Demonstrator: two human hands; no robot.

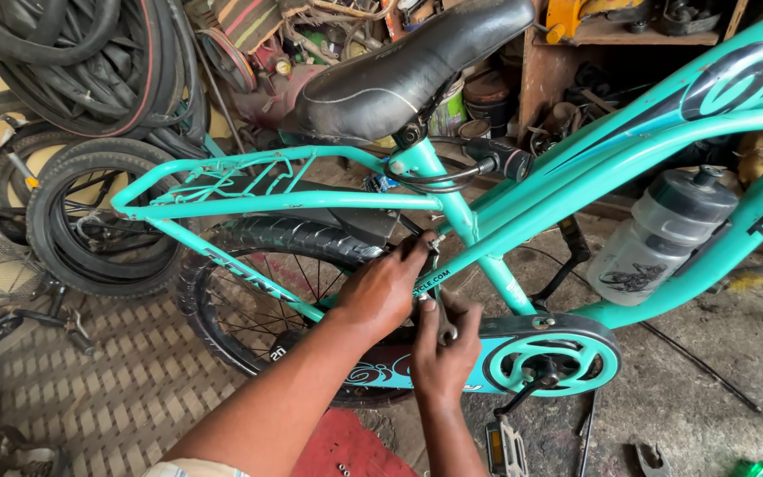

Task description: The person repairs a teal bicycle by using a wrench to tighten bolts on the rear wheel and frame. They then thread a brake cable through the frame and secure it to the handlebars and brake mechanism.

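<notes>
A teal bicycle frame (523, 208) with a black saddle (399, 71) stands in front of me. My left hand (381, 290) reaches in from the lower left, and its fingertips pinch a small bolt (435, 240) where the rear stays meet the seat tube. Just below it, my right hand (443, 358) grips a metal spanner (442, 325) that points up toward that joint. Both hands are over the rear wheel (258, 256), beside the teal chain guard (551, 355).
A grey water bottle (660, 234) sits in a cage on the down tube. A teal rear carrier (222, 181) juts left. Spare tyres (72, 71) and wheels pile up at the left, a cluttered wooden shelf (620, 37) behind. A pedal (505, 446) lies on the floor.
</notes>
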